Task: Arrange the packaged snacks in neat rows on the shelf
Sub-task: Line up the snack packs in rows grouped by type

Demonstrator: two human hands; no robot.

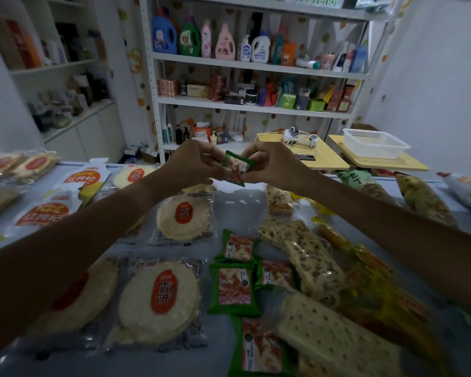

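Note:
A small green-edged snack packet with a red and white print is held up above the blue-grey surface. My left hand pinches its left edge and my right hand pinches its right edge. Below, several packets of the same kind lie in a loose column at the lower middle. Round rice-cracker packs with orange labels lie to their left, another such pack farther back. Speckled cracker packs and yellow packets lie heaped on the right.
Orange drink pouches lie at the left. Behind the surface stands a white shelf unit with bottles and boxes. Two yellow tables stand at the right, one bearing a white basket. Green snack bags lie far right.

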